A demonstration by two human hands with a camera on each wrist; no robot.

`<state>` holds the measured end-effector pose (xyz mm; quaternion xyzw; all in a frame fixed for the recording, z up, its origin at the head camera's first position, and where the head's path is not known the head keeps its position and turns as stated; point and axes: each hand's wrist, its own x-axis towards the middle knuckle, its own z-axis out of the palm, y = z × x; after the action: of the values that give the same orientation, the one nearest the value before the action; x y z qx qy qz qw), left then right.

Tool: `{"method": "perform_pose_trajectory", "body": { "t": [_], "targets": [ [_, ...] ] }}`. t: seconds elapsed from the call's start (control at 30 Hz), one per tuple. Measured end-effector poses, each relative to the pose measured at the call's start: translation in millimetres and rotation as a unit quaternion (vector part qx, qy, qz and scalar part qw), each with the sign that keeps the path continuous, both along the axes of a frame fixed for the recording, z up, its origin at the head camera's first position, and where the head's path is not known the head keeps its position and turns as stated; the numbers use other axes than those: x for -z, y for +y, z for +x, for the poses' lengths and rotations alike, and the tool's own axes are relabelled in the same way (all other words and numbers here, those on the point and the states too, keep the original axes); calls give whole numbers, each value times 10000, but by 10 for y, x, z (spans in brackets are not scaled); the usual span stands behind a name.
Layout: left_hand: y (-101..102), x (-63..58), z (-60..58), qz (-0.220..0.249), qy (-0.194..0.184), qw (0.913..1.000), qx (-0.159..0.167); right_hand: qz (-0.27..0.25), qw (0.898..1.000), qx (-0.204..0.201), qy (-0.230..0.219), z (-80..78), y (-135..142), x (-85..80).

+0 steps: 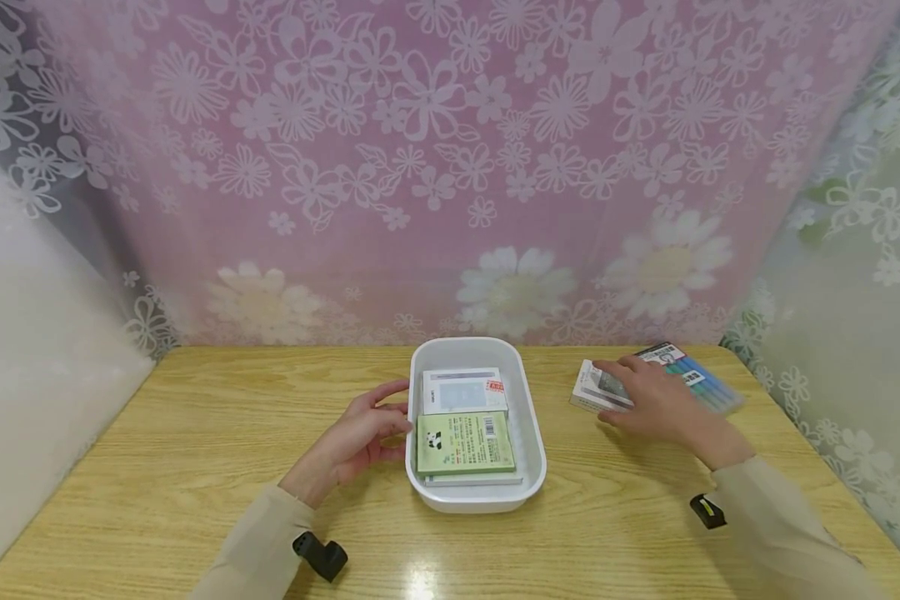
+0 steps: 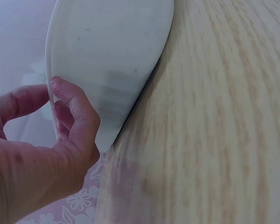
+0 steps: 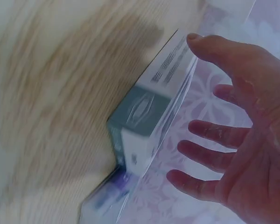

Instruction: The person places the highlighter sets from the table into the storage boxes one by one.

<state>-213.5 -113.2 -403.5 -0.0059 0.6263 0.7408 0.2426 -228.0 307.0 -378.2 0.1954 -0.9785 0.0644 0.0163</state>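
2 hands work over 1 wooden table (image 1: 195, 433). The left hand (image 1: 360, 437), just left of centre in the head view, pinches the left rim of 1 white tub (image 1: 537, 437), its thumb and fingers close together there. The right hand (image 1: 656, 404), at centre right, is wide, its 4 fingers and thumb spread over 1 white and grey box (image 1: 587, 387); whether the thumb touches it I cannot tell. That box lies flat on the table, with 1 clear pack of blue and green pens (image 1: 708, 390) just beside it, toward the right edge; the pens are too small to count. The tub stands in the lower centre, and inside it 1 green panda packet (image 1: 465, 446) lies over a white carton (image 1: 461, 390) with 1 red mark. A white edge (image 1: 487, 480) shows below the packet; I cannot tell whether it belongs to the same carton. 2 black wrist devices sit by 2 beige sleeves, and 3 large daisies show on the pink curtain (image 1: 390, 208) filling the upper frame.
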Motion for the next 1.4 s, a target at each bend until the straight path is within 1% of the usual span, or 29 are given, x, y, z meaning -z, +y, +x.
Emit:
{"method": "perform_pose_trajectory", "body": {
  "t": [0.17, 0.37, 0.53, 0.73, 0.83, 1.0, 1.13, 1.2, 1.33, 1.4],
  "targets": [
    [-2, 13, -11, -19, -22, 10000, -71, 183, 9996, 46, -221, -44, 97, 19],
    [3, 17, -18, 10, -12, 10000, -79, 349, 9989, 179, -275, -42, 130, 37],
    [6, 15, -23, 26, -23, 10000, -70, 191, 9992, 190, -302, -35, 125, 57],
    [-2, 19, -26, 28, -33, 10000, -76, -188, 9991, -125, -354, -14, 140, 73],
    [-7, 17, -24, 26, -34, 10000, -75, -289, 9985, -234, -392, -18, 152, 80],
    [-12, 16, -27, 14, -43, 10000, -71, -319, 9985, -202, -398, -26, 165, 104],
    [-7, 14, -25, 12, -52, 10000, -47, -309, 9989, -237, -241, -10, 165, 126],
    [-5, 16, -24, 12, -43, 10000, -32, -301, 9990, -207, -247, 4, 162, 131],
    [-6, 21, -22, 21, -17, 10000, -21, -359, 9988, -87, -307, 33, 146, 110],
    [-8, 22, -20, 24, -14, 10000, -20, -433, 9987, -75, -262, 42, 135, 88]
  ]
}}
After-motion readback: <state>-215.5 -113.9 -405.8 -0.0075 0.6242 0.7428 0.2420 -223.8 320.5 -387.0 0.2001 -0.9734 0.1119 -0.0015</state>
